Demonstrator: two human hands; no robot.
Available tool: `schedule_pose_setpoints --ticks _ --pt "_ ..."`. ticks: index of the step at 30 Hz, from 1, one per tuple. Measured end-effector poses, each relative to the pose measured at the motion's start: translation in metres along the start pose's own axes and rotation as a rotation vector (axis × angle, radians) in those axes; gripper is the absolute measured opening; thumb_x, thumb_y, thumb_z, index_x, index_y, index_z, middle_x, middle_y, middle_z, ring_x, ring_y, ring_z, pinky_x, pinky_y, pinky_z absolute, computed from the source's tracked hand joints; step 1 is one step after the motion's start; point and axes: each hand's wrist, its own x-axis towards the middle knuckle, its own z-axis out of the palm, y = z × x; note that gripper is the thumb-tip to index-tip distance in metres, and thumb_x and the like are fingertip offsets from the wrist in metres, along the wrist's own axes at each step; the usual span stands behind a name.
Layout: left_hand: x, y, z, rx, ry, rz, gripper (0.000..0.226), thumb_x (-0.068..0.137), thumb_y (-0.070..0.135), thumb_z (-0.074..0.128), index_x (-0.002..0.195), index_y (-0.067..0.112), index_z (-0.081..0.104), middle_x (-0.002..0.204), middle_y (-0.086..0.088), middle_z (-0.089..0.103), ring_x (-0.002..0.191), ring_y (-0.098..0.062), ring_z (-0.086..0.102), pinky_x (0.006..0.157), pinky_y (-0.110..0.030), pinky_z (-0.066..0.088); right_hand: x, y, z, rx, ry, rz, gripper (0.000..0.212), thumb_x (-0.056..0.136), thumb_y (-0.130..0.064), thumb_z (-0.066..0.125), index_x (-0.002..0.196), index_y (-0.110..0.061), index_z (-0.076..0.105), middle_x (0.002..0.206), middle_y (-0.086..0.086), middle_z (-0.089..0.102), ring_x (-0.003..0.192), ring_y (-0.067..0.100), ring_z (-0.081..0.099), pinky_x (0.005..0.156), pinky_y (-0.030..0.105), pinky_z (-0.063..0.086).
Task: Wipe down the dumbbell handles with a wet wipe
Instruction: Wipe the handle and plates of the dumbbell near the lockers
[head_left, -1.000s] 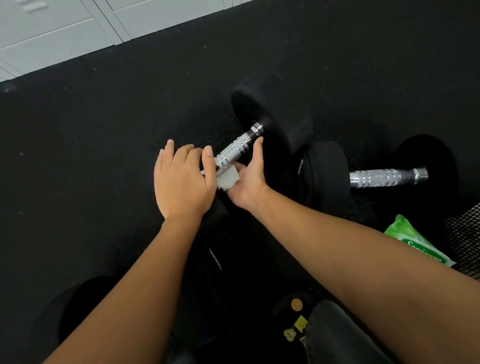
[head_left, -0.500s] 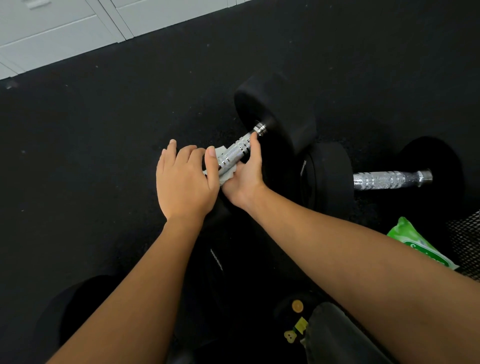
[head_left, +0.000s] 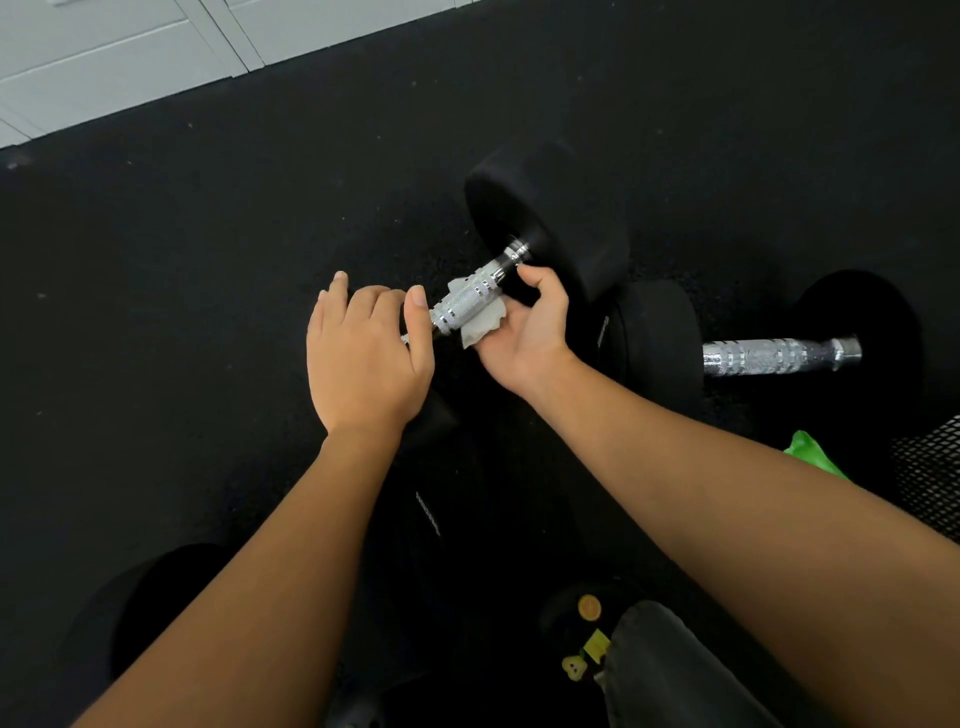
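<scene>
A black dumbbell lies on the dark floor with its chrome handle (head_left: 467, 297) running from lower left to its far head (head_left: 545, 218). My right hand (head_left: 524, 332) cups the handle from below, holding a white wet wipe (head_left: 485, 323) against its underside, thumb up near the far collar. My left hand (head_left: 363, 353) rests flat over the near end of the handle and the near head, fingers loosely spread. A second dumbbell lies to the right, its chrome handle (head_left: 769, 356) bare.
A green wet-wipe pack (head_left: 813, 457) lies at the right, partly hidden by my right forearm, beside a black mesh item (head_left: 930, 478). A dark bag with yellow charms (head_left: 587, 649) sits at bottom centre. Light grey cabinets (head_left: 104, 57) border the floor at top left.
My right hand has slid with the wipe up the handle toward the far head and opened wider under it. The left hand has stayed in place on the near end.
</scene>
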Motion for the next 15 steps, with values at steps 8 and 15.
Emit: schedule_pose_setpoints --ticks 8,15 --pt "0.000 -0.001 0.001 0.012 -0.012 0.010 0.063 0.096 0.039 0.016 0.095 0.007 0.071 0.097 -0.009 0.072 0.127 -0.036 0.047 0.107 -0.044 0.033 -0.008 -0.002 -0.001 -0.032 0.029 -0.043 0.050 0.086 -0.026 0.040 0.122 0.006 0.053 0.102 0.014 0.060 0.096 0.024 0.059 0.093 0.030 0.047" --pt "0.000 -0.001 0.001 0.015 -0.005 0.011 0.064 0.096 0.039 0.015 0.094 0.006 0.070 0.095 -0.011 0.072 0.127 -0.037 0.047 0.107 -0.044 0.032 -0.006 -0.016 0.002 0.059 0.060 -0.115 0.032 0.079 -0.012 0.038 0.106 -0.003 0.053 0.113 0.013 0.054 0.107 0.027 0.053 0.107 0.034 0.039"
